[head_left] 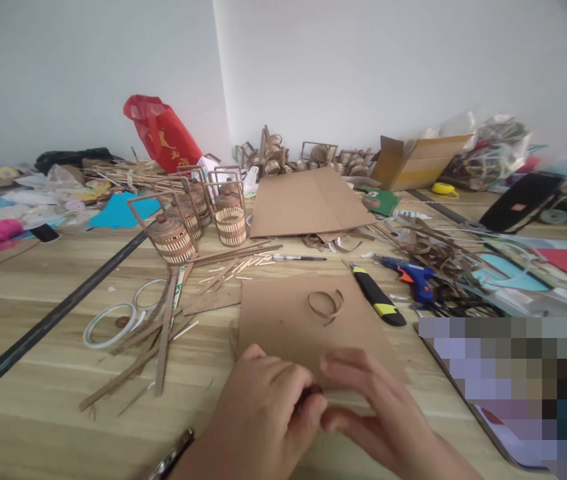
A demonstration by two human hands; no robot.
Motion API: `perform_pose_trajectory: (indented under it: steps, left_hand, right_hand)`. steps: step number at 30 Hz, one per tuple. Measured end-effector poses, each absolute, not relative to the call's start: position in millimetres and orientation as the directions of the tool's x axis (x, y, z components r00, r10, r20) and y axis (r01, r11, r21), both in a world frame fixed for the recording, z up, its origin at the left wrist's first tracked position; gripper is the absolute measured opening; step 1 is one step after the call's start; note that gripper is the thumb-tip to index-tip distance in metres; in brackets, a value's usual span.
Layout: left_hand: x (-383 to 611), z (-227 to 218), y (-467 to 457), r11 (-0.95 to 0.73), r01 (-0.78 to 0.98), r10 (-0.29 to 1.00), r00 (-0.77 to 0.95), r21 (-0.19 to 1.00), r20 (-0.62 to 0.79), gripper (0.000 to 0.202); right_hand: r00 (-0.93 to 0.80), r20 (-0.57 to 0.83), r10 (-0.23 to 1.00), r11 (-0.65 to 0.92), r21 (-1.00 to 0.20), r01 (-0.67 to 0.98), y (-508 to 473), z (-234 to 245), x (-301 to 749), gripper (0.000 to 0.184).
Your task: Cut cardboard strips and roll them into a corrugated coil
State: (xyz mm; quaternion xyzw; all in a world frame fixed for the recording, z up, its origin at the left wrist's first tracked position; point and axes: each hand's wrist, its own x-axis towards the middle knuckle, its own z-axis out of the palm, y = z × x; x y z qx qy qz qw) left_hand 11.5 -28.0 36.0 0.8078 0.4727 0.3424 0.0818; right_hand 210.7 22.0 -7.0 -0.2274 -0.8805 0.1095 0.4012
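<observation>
My left hand point(268, 400) is closed, thumb against fingers, on a small dark brown piece point(314, 392) that is mostly hidden. Just to its right, my right hand point(383, 407) has its thumb and fingers apart, fingertips close to that piece. Both hands are over the near edge of a flat cardboard sheet point(273, 313). A curled brown strip point(310, 308) lies on the sheet beyond them. By the sheet's right edge rests a black and yellow utility knife point(380, 300), with a blue glue gun point(416, 279) behind it.
Small lidded baskets with tall handles point(173, 243) and an open basket point(230, 230) stand back left. Brown strips point(163, 340) and white tape rolls point(86, 333) lie left. A larger cardboard piece point(308, 203) lies behind; a pixelated tablet-like device point(503, 400) is at right.
</observation>
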Motion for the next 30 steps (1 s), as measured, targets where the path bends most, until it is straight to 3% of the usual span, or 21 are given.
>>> perform_pose_trajectory:
  steps: [3,5,10,15,22,23,25,26,27,30]
  left_hand:
    - [9,36,-25,-0.534,0.724,0.815,0.303,0.436,0.494,0.021]
    - [9,34,-23,-0.531,0.737,0.811,0.300,0.418,0.502,0.021]
    - [10,28,-20,-0.511,0.773,0.818,0.304,0.375,0.488,0.021]
    - [7,22,-16,-0.463,0.826,0.838,0.290,0.322,0.462,0.020]
    - [9,14,-13,-0.435,0.864,0.844,0.293,0.255,0.449,0.023]
    - [10,13,-13,-0.438,0.863,0.842,0.294,0.253,0.452,0.023]
    - [12,11,-14,-0.436,0.868,0.838,0.296,0.237,0.458,0.023]
    - [13,11,-14,-0.431,0.876,0.841,0.301,0.219,0.450,0.022]
    - [14,10,-14,-0.423,0.885,0.848,0.311,0.194,0.429,0.021]
    - [20,5,-13,-0.408,0.906,0.880,0.359,0.112,0.311,0.019]
  right_hand:
    - [-0.513,0.515,0.687,0.722,-0.404,0.561,55,-8,214,0.032]
    - [-0.499,0.399,0.769,0.625,-0.308,0.717,83,-9,212,0.036]
    - [-0.506,0.270,0.819,0.566,-0.232,0.791,148,-22,201,0.047]
    - [-0.539,0.193,0.820,0.570,-0.193,0.799,158,-44,198,0.052]
    - [-0.537,0.303,0.787,0.599,-0.166,0.784,92,-34,204,0.050]
    - [-0.568,0.344,0.747,0.643,-0.161,0.749,81,-28,205,0.045]
    - [-0.730,0.458,0.507,0.853,-0.142,0.503,67,-17,207,0.032]
    - [-0.765,0.452,0.458,0.885,-0.159,0.437,65,-13,206,0.030]
    - [-0.766,0.422,0.485,0.874,-0.195,0.445,68,-10,205,0.027]
    - [-0.670,0.209,0.713,0.700,-0.274,0.660,102,-5,199,0.026]
